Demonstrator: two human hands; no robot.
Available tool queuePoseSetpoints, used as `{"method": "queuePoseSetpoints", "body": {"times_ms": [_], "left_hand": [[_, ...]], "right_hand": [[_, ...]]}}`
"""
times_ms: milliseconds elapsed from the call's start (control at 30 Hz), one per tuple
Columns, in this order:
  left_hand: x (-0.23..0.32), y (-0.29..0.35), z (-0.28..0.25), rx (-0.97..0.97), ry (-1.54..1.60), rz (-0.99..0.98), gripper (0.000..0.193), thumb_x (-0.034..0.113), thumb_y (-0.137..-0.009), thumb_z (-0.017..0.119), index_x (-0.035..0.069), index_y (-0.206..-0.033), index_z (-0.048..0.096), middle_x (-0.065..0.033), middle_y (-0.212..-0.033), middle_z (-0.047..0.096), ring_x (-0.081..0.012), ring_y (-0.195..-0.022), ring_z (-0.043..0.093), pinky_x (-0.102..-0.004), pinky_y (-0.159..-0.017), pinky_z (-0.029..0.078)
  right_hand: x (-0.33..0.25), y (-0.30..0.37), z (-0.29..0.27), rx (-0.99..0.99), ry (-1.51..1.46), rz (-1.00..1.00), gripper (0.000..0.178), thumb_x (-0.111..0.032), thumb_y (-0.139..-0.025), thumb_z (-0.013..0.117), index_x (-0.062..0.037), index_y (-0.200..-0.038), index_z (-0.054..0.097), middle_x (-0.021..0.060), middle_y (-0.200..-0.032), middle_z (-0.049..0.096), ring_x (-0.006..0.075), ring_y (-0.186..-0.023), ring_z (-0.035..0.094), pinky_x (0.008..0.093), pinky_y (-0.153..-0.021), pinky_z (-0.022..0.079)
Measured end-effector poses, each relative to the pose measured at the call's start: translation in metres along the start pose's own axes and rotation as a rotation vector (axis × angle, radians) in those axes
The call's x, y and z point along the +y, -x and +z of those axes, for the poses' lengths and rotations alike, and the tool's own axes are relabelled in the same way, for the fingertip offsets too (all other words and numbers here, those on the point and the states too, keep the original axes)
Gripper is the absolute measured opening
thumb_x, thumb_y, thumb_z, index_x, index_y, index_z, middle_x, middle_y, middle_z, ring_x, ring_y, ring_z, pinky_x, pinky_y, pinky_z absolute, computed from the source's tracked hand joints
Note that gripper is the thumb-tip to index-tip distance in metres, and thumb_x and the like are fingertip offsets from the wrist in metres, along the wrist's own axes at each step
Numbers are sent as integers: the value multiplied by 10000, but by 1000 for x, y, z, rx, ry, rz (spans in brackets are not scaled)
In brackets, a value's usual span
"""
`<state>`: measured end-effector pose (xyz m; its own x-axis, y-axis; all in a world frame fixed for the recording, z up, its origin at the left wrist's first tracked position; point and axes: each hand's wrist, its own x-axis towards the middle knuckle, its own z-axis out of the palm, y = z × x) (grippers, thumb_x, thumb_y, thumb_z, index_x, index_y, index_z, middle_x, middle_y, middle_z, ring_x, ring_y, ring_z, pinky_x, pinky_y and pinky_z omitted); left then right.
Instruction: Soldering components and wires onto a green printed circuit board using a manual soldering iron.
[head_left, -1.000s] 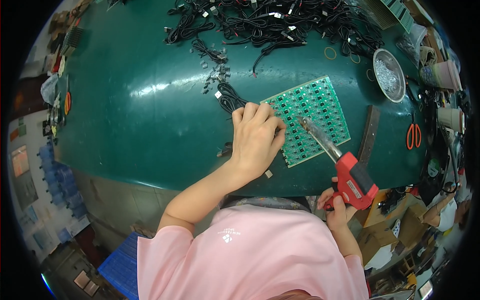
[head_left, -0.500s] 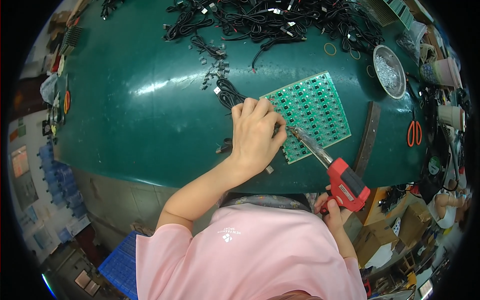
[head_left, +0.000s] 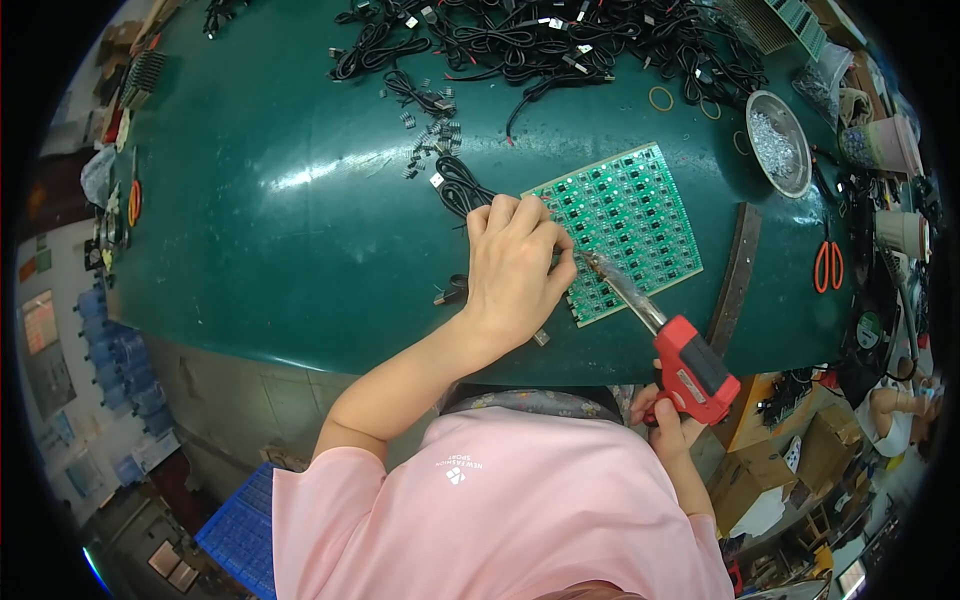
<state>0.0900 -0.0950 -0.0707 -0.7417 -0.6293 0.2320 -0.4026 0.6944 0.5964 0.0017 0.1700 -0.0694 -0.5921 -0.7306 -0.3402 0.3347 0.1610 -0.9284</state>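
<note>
My right hand (head_left: 664, 414) grips the handle of a red-and-black soldering gun (head_left: 694, 372). Its metal barrel slants up and left, and the tip lies over the left part of a green panel of small circuit boards (head_left: 640, 225). Close to that tip, my left hand (head_left: 517, 262) is closed in a pinch at the panel's left edge. A dark bit of black USB cable shows between thumb and fingers; the exact end is hidden. A coiled part of black cable (head_left: 462, 187) lies beyond the hand, and a USB plug (head_left: 541, 338) sticks out below the wrist.
Heaped black cables (head_left: 520, 40) cover the far side of the green table (head_left: 250, 240). Small springs (head_left: 432, 140) lie scattered left of centre. At right are a metal bowl of small clear pieces (head_left: 778, 145), a dark bar (head_left: 735, 275) and orange-handled scissors (head_left: 829, 266).
The soldering gun's tip has shifted very slightly to the right. My left hand and the cable have moved only a hair, also rightward; the panel stays put.
</note>
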Motion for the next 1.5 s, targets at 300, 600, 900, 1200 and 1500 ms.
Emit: {"method": "queuePoseSetpoints", "body": {"times_ms": [300, 600, 900, 1200, 1500], "left_hand": [[1, -3, -2, -5, -7, 18, 101, 60, -668, 713, 68, -742, 645, -36, -820, 499, -231, -858, 472, -371, -804, 330], [-7, -5, -5, -69, 26, 72, 116, 53, -700, 698, 59, -787, 621, -65, -899, 499, -261, -909, 459, -377, -824, 377], [-11, -28, -18, -132, 184, 292, 131, 82, -737, 702, 42, -824, 612, -78, -915, 522, -266, -937, 478, -373, -841, 390], [70, -18, -146, -373, 1543, 450, 242, 224, -745, 621, 7, -841, 670, -200, -1001, 629, -308, -900, 501, -402, -798, 350], [61, -11, -163, -437, 1543, 555, 256, 282, -824, 571, 49, -826, 676, -190, -1002, 654, -276, -911, 483, -371, -749, 350]], "right_hand": [[-35, -25, 16, 131, 117, -242, 631, -304, -904, 591, 111, -1306, 338, 170, -765, 624, 186, -572, 602, 275, -508, 488], [-108, -83, -13, 478, 203, -541, 328, -146, -965, 506, 73, -1209, 501, 134, -729, 616, 98, -450, 486, 221, -451, 398], [-116, -111, -22, 536, 208, -531, 349, -125, -929, 547, 62, -1222, 522, 60, -573, 539, 78, -385, 426, 201, -378, 322], [-83, -104, 29, 375, -174, -289, 402, -128, -920, 498, 80, -1263, 460, 102, -586, 561, 114, -377, 449, 234, -380, 381], [-74, -121, 71, 287, -282, -270, 433, -185, -943, 485, 55, -1295, 409, 156, -764, 626, 214, -665, 638, 328, -611, 542]]}}
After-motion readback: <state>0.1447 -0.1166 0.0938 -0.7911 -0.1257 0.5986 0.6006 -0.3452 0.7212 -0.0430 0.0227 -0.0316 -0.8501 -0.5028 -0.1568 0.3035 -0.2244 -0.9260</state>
